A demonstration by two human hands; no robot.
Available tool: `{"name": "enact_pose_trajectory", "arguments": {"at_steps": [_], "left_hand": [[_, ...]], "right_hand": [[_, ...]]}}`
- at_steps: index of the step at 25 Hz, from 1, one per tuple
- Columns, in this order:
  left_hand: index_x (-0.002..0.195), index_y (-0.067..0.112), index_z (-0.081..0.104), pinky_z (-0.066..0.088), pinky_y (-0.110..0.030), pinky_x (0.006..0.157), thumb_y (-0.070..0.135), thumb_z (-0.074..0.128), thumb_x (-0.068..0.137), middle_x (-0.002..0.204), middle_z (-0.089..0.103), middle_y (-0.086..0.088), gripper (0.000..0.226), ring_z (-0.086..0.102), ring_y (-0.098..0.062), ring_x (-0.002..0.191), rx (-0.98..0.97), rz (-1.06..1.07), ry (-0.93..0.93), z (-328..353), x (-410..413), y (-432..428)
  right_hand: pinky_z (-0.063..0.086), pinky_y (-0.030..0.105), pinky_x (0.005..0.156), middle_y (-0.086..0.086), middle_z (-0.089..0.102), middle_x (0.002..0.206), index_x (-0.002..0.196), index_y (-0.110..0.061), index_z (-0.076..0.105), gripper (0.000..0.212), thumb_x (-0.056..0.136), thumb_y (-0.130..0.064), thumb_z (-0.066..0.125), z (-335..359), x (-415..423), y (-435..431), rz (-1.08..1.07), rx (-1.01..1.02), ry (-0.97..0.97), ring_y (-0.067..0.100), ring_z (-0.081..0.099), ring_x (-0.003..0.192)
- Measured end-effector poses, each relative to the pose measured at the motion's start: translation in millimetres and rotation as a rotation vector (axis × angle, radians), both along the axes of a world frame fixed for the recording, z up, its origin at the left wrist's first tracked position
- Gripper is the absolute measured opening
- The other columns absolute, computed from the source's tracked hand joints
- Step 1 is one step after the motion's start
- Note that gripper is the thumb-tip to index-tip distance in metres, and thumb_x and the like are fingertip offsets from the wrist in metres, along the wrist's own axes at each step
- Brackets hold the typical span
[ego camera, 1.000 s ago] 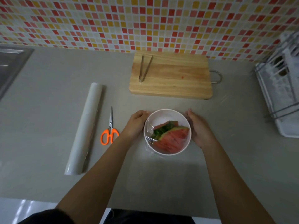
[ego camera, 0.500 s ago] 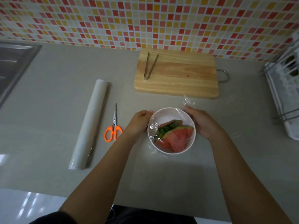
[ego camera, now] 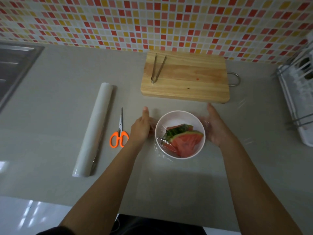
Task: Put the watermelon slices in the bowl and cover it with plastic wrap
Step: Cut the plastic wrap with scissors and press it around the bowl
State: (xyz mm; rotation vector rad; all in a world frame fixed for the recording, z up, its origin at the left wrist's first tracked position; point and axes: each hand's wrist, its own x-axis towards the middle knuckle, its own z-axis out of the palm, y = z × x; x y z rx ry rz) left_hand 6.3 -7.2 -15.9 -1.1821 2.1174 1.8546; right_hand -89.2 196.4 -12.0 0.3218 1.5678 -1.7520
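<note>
A white bowl (ego camera: 177, 116) stands on the grey counter with watermelon slices (ego camera: 184, 141) inside, red flesh and green rind showing. Clear plastic wrap (ego camera: 160, 140) lies stretched over the bowl, crinkled along its left and near rim. My left hand (ego camera: 140, 128) rests just left of the bowl, fingers straight and pointing away from me. My right hand (ego camera: 216, 127) sits against the bowl's right side, palm toward it, with loose wrap by the palm. Neither hand holds anything.
A roll of plastic wrap (ego camera: 94, 129) lies to the left, with orange-handled scissors (ego camera: 119, 133) beside it. Behind the bowl is a wooden cutting board (ego camera: 186, 82) carrying metal tongs (ego camera: 157, 68). A sink (ego camera: 15, 65) is far left, a dish rack (ego camera: 298, 99) far right.
Both hands have loosened from cupping the bowl's sides; the fingers have straightened and now point away from me beside the bowl. The bowl stays in place.
</note>
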Motion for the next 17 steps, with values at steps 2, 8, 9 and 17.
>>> {"name": "enact_pose_trajectory", "arguments": {"at_steps": [2,8,9,17], "left_hand": [[0.062,0.026,0.07,0.049,-0.034,0.078,0.07,0.032,0.085,0.076,0.07,0.004,0.063,0.064,-0.018,0.081,-0.06,-0.102,-0.032,2.0,-5.3,0.9],[0.073,0.012,0.053,0.047,-0.039,0.071,0.037,0.048,0.095,0.072,0.058,-0.006,0.033,0.055,-0.022,0.071,-0.045,-0.042,0.201,1.7,-13.5,8.7],[0.075,0.013,0.053,0.048,-0.04,0.073,0.036,0.046,0.096,0.075,0.059,-0.007,0.032,0.056,-0.022,0.073,-0.063,-0.037,0.219,2.2,-13.9,10.6],[0.087,0.007,0.055,0.044,-0.031,0.069,0.036,0.038,0.1,0.073,0.063,0.001,0.036,0.057,-0.007,0.069,-0.229,-0.026,0.278,6.8,-18.7,16.0]], "right_hand": [[0.055,0.028,0.069,0.001,0.071,0.069,0.073,-0.019,0.074,0.053,0.082,-0.064,0.048,1.2,0.1,-0.1,0.114,0.183,0.065,0.018,0.067,0.068],[0.049,0.031,0.065,0.004,0.066,0.069,0.074,-0.016,0.069,0.03,0.09,-0.035,0.053,4.6,4.1,-18.8,-0.168,0.216,0.127,0.022,0.061,0.066],[0.049,0.031,0.065,0.004,0.066,0.071,0.075,-0.017,0.068,0.029,0.09,-0.036,0.053,4.0,5.7,-21.7,-0.22,0.215,0.131,0.021,0.061,0.066],[0.05,0.027,0.056,-0.004,0.064,0.072,0.07,-0.027,0.071,0.029,0.087,-0.044,0.055,8.5,16.6,-26.0,-0.365,0.152,0.212,0.016,0.061,0.064]]}}
